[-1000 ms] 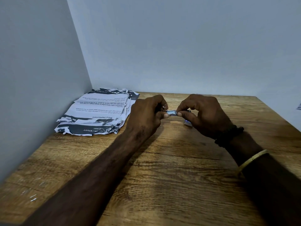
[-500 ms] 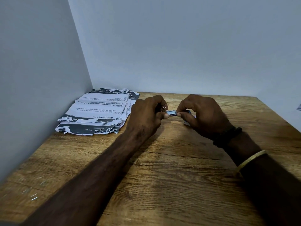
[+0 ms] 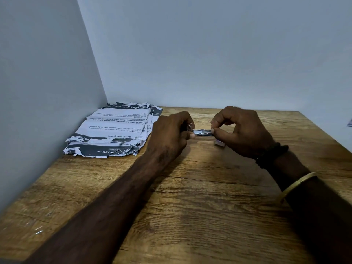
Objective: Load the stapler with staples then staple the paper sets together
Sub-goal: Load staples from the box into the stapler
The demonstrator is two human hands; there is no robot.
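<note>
Loading step, by the look of it: small silvery metal stapler [image 3: 202,132] pinched between clenched left hand [image 3: 171,136] and right hand [image 3: 242,130], torn printed paper stack [image 3: 114,130] at ten o'clock; next, probably seating staples squarely.

Wooden table [image 3: 190,216] bearing torn papers [image 3: 114,130]

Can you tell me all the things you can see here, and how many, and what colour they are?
paper stack: one pile, white with dark grey print and torn edges, far left corner of the table
stapler: one, small and silvery, held between both hands
small box: one, pale, on the table under the right hand, mostly hidden
loose staples: a few, silvery, near left table edge
table: one, brown wood
walls: two, pale grey-blue
bracelets: one black beaded, one gold, right wrist
left hand: gripping the stapler
right hand: pinching the stapler's end
</note>
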